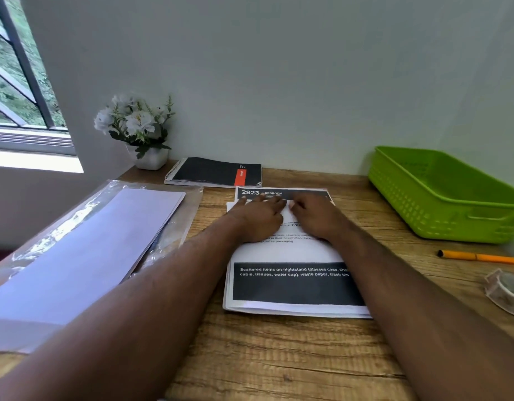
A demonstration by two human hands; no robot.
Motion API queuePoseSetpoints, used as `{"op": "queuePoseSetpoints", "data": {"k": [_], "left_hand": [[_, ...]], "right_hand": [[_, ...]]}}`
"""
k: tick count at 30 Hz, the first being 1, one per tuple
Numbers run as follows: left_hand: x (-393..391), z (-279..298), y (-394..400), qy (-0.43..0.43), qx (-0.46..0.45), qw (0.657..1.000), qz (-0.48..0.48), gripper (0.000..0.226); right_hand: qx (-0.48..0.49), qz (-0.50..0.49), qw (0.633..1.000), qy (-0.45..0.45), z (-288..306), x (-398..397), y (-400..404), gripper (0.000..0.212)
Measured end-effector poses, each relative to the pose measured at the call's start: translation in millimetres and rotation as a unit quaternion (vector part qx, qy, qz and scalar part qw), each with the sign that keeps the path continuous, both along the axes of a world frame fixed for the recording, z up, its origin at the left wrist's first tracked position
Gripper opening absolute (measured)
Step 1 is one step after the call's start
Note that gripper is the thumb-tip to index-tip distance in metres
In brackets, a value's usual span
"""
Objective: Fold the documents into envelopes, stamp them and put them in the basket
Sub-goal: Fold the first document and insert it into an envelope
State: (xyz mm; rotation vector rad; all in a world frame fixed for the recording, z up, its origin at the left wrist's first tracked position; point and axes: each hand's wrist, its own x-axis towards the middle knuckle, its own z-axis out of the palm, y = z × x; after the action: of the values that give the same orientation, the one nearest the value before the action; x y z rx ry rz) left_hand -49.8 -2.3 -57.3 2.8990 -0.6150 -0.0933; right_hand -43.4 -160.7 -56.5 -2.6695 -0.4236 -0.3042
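Note:
A stack of printed documents [290, 280] with black bands and white text lies in the middle of the wooden desk [279, 351]. My left hand [257, 217] and my right hand [313, 217] lie side by side on the stack's far part, fingers stretched flat and pressing near the top sheet's upper edge, which sits a little below the sheet underneath. White envelopes [85, 253] in a clear plastic wrapper lie at the left. The green plastic basket [441, 198] stands at the far right.
A black spiral notebook [215, 171] lies against the wall behind the documents, with a white pot of artificial flowers [140, 131] to its left. An orange pen [481, 257] and a roll of clear tape [507, 289] lie at the right edge. A window is at the far left.

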Motion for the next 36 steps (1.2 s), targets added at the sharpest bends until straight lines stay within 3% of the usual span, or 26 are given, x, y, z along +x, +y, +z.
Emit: {"op": "queuePoseSetpoints", "data": {"k": [2, 11, 15, 20, 22, 25, 27, 32, 36], "left_hand": [[-1, 0, -1, -0.003, 0.008, 1.000, 0.003, 0.055], [-6, 14, 45, 0.048, 0.082, 0.989, 0.112, 0.057], [-18, 18, 73, -0.016, 0.156, 0.974, 0.165, 0.057], [-46, 22, 103, -0.063, 0.004, 0.970, 0.236, 0.054], [-52, 28, 123, -0.059, 0.007, 0.960, 0.273, 0.055], [-52, 35, 153, -0.004, 0.075, 0.945, 0.319, 0.069], [-51, 35, 165, 0.025, 0.074, 0.939, 0.336, 0.084], [-58, 31, 168, -0.019, 0.039, 0.943, 0.329, 0.061], [-63, 40, 163, -0.025, 0.016, 0.942, 0.336, 0.056]], "right_hand": [[-0.045, -0.004, 0.998, 0.046, -4, 1, 1, 0.035], [-0.116, -0.004, 0.992, 0.056, 2, -4, 3, 0.044], [-0.113, -0.002, 0.992, 0.059, 2, -8, 3, 0.043], [-0.130, 0.014, 0.987, -0.091, 13, -14, 17, 0.044], [-0.094, 0.068, 0.987, -0.112, 21, -25, 35, 0.046], [-0.078, 0.160, 0.981, -0.080, 22, -46, 66, 0.045], [-0.101, 0.196, 0.974, -0.050, 17, -52, 77, 0.046], [-0.123, 0.206, 0.970, 0.046, 8, -51, 79, 0.047], [-0.111, 0.209, 0.970, 0.059, 8, -52, 77, 0.046]]}}
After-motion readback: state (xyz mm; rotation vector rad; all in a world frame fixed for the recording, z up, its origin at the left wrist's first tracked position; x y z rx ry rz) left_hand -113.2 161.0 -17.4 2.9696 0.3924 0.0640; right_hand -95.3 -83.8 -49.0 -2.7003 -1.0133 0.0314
